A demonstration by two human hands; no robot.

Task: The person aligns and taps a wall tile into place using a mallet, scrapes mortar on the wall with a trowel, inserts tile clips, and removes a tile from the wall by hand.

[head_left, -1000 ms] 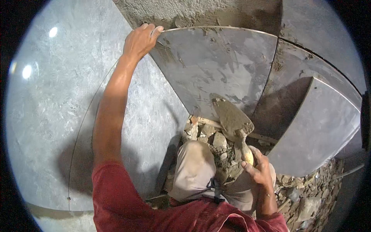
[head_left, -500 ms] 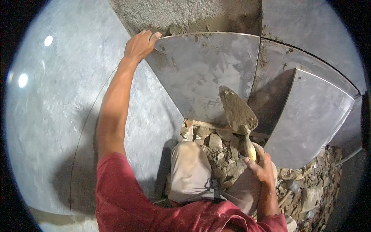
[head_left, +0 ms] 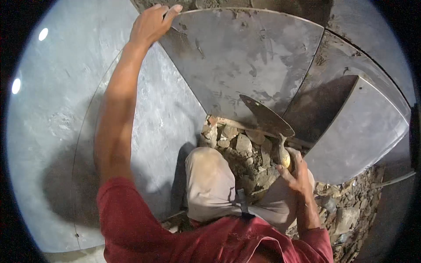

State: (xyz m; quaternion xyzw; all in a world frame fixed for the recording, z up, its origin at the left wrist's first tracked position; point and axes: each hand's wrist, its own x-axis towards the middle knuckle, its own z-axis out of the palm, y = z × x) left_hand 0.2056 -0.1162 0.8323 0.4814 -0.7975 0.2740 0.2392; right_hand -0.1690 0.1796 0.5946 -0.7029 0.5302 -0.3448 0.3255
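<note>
We hold a mortar-smeared steel trowel (head_left: 266, 116) over rubble while gripping a grey wedge-shaped stone slab (head_left: 245, 57).

Our right hand (head_left: 297, 173) is closed around the trowel's pale wooden handle, blade tilted up against the slab's lower tip. Our left hand (head_left: 151, 23), arm outstretched, curls its fingers over the slab's upper left corner. Below the blade lies a pit of broken stones and mortar (head_left: 239, 151), beside our bent knee in beige trousers (head_left: 208, 184). A second grey slab (head_left: 364, 131) lies to the right, and polished grey marble flooring (head_left: 57, 131) spreads left.

Dim, warm-toned scene, strong fisheye bending at the edges, black vignette corners, two small glare spots on the polished slab (head_left: 52, 114) at left, soft arm shadow beneath, slight blur, rubble murky at lower right.
</note>
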